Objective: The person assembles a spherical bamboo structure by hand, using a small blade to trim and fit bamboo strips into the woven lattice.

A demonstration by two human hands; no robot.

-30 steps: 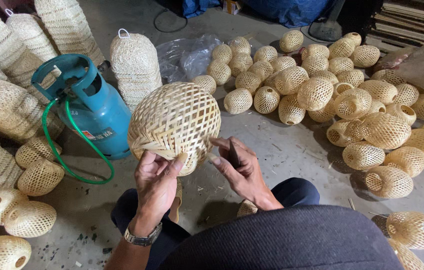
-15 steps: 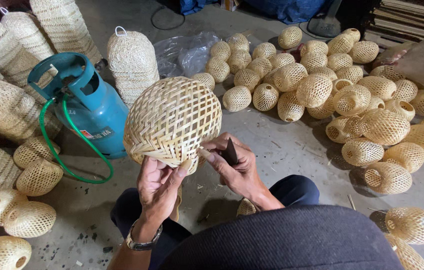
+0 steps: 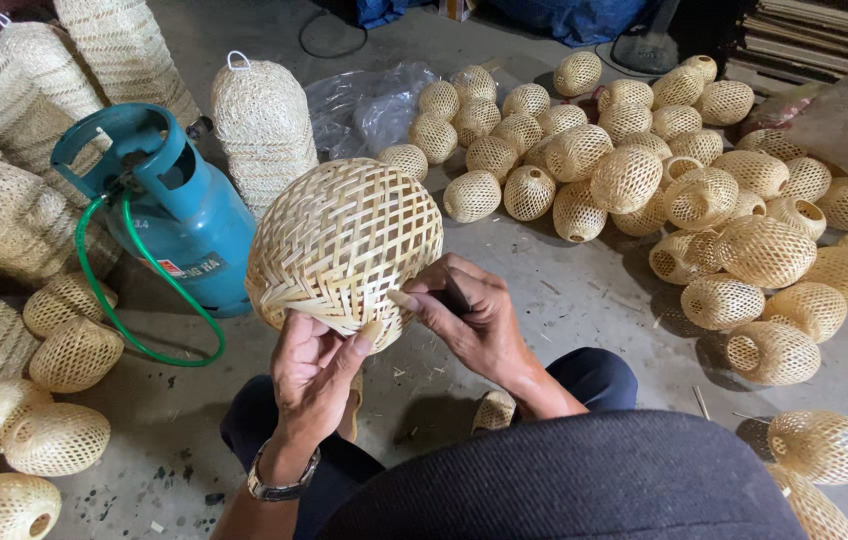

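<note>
The left hand (image 3: 316,372) held the woven basket (image 3: 344,250) from below, its fingers clamped on the rim. The right hand (image 3: 471,315) touched the same rim, fingers closed around a small dark tool (image 3: 456,298). A blue gas cylinder (image 3: 169,205) stood just beside on the floor.

Concrete floor (image 3: 584,300), woven baskets (image 3: 634,180), gas cylinder (image 3: 184,215)

Pale dome-shaped lampshade of woven bamboo strips (image 3: 344,245), matt, open lattice, slightly rough at rim. Teal painted-metal gas cylinder (image 3: 179,205), faintly glossy, with smooth green plastic hose (image 3: 134,300). Crumpled clear plastic sheet (image 3: 364,100), shiny. Grey concrete floor (image 3: 594,290), matt, dusty.
</note>
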